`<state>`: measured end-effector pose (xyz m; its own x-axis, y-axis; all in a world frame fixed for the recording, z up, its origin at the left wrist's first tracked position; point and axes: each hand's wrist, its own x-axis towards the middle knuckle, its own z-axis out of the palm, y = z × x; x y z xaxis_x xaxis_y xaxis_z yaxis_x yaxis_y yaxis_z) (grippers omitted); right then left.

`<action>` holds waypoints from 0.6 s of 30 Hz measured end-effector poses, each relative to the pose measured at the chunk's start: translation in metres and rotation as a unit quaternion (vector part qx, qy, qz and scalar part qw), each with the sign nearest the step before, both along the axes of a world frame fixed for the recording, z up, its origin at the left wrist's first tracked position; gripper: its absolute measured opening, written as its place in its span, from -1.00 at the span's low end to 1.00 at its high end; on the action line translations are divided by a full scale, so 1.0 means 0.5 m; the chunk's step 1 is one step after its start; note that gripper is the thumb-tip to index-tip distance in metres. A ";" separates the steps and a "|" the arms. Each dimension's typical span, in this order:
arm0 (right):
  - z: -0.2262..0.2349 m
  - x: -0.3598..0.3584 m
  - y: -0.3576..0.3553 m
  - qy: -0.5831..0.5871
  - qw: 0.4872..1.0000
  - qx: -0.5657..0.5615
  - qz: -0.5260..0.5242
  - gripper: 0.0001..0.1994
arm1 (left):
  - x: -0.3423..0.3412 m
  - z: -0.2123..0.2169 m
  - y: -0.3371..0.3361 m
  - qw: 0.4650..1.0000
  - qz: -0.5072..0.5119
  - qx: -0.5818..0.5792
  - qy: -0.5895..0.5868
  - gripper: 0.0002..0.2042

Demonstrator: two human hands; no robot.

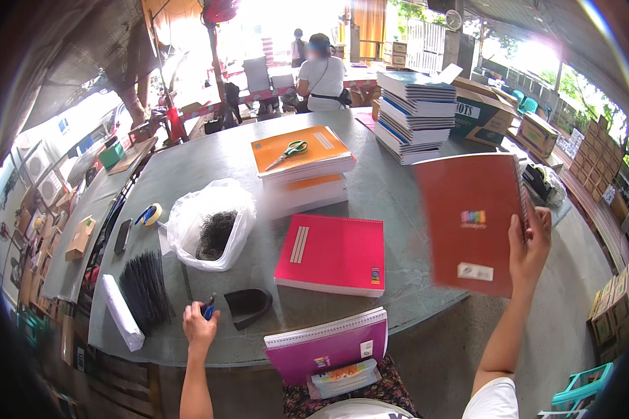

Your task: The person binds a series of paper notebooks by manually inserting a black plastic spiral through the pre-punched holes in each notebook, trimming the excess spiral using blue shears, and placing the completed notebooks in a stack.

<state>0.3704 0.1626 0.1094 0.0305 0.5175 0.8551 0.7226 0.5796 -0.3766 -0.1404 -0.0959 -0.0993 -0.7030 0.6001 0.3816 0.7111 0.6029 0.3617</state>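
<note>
Raised off the table's right edge is a reddish-brown spiral notebook (468, 220), gripped along its bound side by my right hand (531, 244). My left hand (200, 328) is closed around a small blue-handled tool that looks like pliers (208, 307), at the near edge. Beside it lies a black curved holder (248, 307). Purple spiral notebooks (328, 353) lean on my lap with a patterned pouch (346, 380) against them. A stack of pink notebooks (332, 251) lies between my hands. Left of them sit a bundle of thin black wires (145, 290) and a white plastic bag (182, 209) holding black bits.
Green-handled scissors (290, 152) rest on stacked orange notebooks (318, 143) farther back. A tall notebook pile (412, 115) stands back right, near cardboard boxes (479, 115). A phone (123, 236), tape roll (154, 214) and white roll (122, 314) lie left. Another person (323, 77) sits beyond.
</note>
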 end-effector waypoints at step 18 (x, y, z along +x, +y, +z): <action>-0.294 -0.320 -0.083 0.075 0.704 -0.485 0.514 -0.78 | -0.185 -0.004 -0.029 0.925 0.115 0.238 -0.274 -0.81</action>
